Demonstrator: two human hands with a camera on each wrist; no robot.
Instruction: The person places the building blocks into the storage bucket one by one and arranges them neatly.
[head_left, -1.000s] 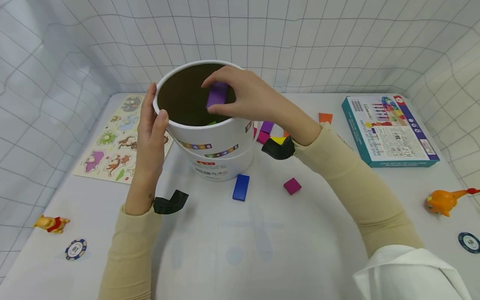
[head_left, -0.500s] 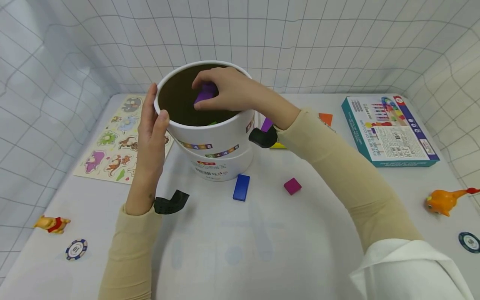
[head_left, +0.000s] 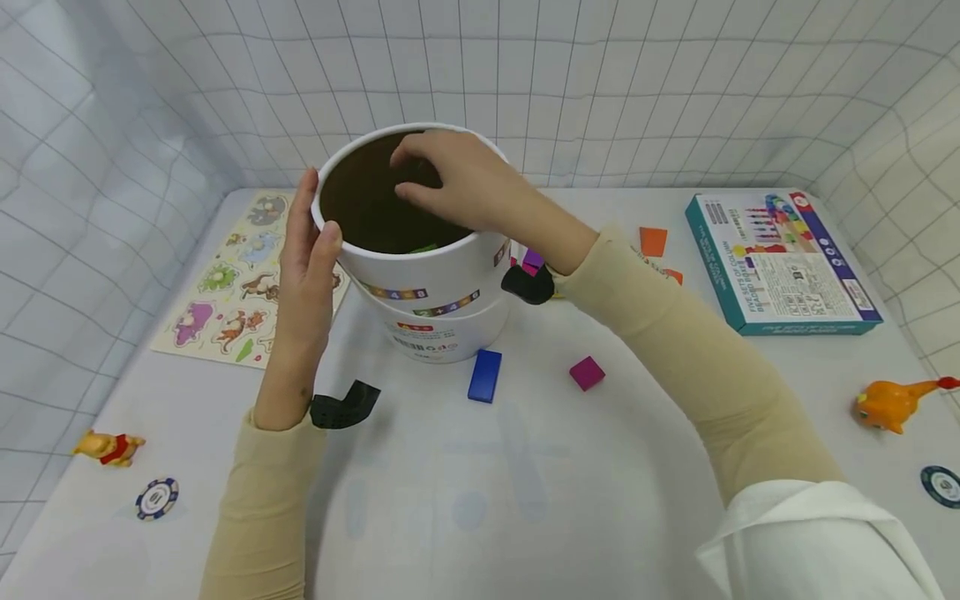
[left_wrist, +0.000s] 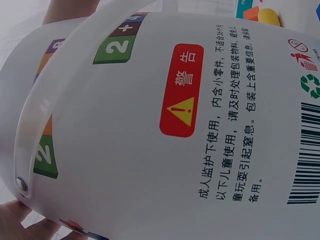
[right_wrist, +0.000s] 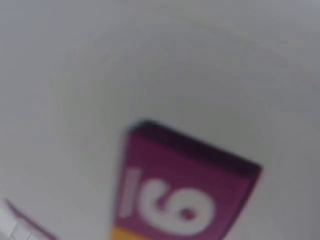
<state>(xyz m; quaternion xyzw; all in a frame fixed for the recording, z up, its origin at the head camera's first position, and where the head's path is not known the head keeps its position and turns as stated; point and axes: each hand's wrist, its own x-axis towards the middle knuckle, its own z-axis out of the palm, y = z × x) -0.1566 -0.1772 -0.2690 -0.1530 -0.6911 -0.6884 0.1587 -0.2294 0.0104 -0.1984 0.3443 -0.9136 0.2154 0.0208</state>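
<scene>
A tall white bucket [head_left: 427, 275] with printed sums stands on the table; its warning label and handle fill the left wrist view. My left hand [head_left: 305, 275] rests on its left side, fingers straight and thumb by the rim. Over the bucket's mouth hovers my right hand [head_left: 465, 183], thumb and fingers apart with nothing visible between them. A bit of green [head_left: 423, 248] shows inside; the rest of the interior is dark. In front lie a blue block [head_left: 485, 376] and a magenta block [head_left: 587, 373]. The right wrist view shows only the bucket's printed wall, blurred.
Purple and pink blocks [head_left: 533, 259] are partly hidden behind the right wrist, near an orange piece [head_left: 653, 242]. A teal-edged box [head_left: 787, 262] lies at right, an animal puzzle board [head_left: 217, 283] at left. Small figurines and chips sit near both sides.
My right hand moved left over the bucket with a purple block, then its fingers parted and the block dropped out of sight inside. The left hand stayed at the bucket's side.
</scene>
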